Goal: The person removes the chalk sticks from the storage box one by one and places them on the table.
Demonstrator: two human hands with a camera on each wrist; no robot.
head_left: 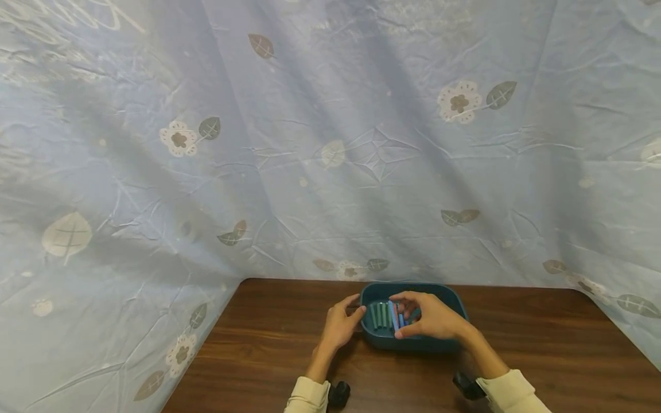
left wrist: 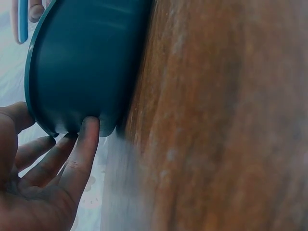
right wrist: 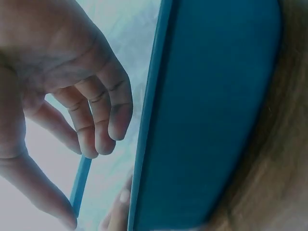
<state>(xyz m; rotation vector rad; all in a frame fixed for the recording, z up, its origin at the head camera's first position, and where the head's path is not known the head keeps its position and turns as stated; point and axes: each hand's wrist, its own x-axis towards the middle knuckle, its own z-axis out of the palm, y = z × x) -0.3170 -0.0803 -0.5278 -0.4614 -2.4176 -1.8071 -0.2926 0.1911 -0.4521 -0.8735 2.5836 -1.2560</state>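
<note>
A dark teal plastic bin (head_left: 413, 344) stands on the table, with several green sticks (head_left: 381, 315) lying side by side in its left part. My right hand (head_left: 436, 316) is over the bin and pinches a slim blue stick (head_left: 394, 315) by its ends, between thumb and fingers. In the right wrist view this blue stick (right wrist: 81, 185) appears above the rim. More blue sticks (head_left: 401, 320) and something reddish show partly behind the fingers. My left hand (head_left: 338, 326) holds the bin's left end, thumb at the rim and fingertips against the outer wall (left wrist: 86, 62).
The brown wooden table (head_left: 268, 327) extends to both sides of the bin. Behind it hangs a pale blue cloth (head_left: 330, 201) printed with leaves and flowers. Black wrist devices (head_left: 338, 394) sit by the cream sleeves (head_left: 308, 396).
</note>
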